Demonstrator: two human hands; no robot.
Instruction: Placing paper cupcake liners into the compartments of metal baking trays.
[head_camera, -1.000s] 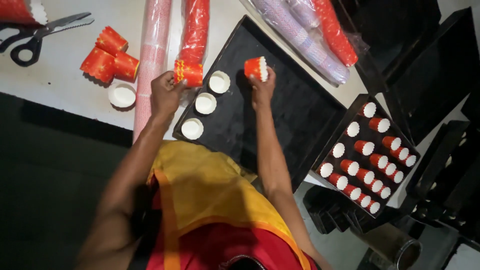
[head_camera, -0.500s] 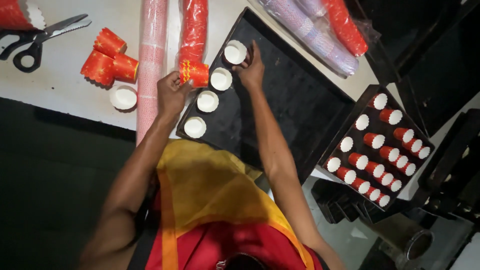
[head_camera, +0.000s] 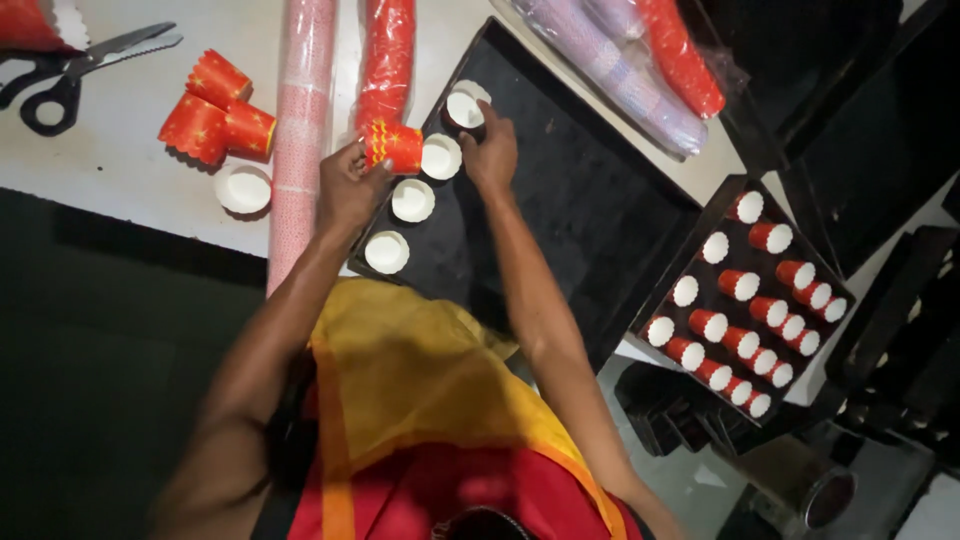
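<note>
Since a second ago the right hand (head_camera: 490, 150) has carried its paper cup forward from mid-tray to the far left corner of the big black baking tray (head_camera: 590, 200), and it now sets that cup (head_camera: 463, 108) down at the head of the row; the left hand (head_camera: 348, 185) has kept its place at the tray's left edge.

Largest first: one big black tray lies aslant on the white table (head_camera: 130, 190), bare over most of its surface. To the right sits one smaller black tray (head_camera: 735, 300), filled with red cups in three rows, about eighteen, though the blurred near end makes the count unsure. At the top, long wrapped sleeves of stacked cups lie on the table: one pink (head_camera: 300, 120) and one red (head_camera: 388, 60) beside the left hand, and a loose bundle of lilac and red ones (head_camera: 640, 70) at the upper right, too overlapped to count. One pair of scissors (head_camera: 70, 70) lies at the far left. Three loose red cups (head_camera: 215, 110) lie tipped on their sides near them, with one white-lined cup (head_camera: 243, 188) standing just beside.

On the big tray four cups stand in a line along the left edge, white insides up (head_camera: 413, 200).

The left hand's fingers are curled narrowly round a short stack of red cups (head_camera: 393, 145), held on its side. The right hand's fingertips are pinched closely on the rim of the fourth cup, touching it.
</note>
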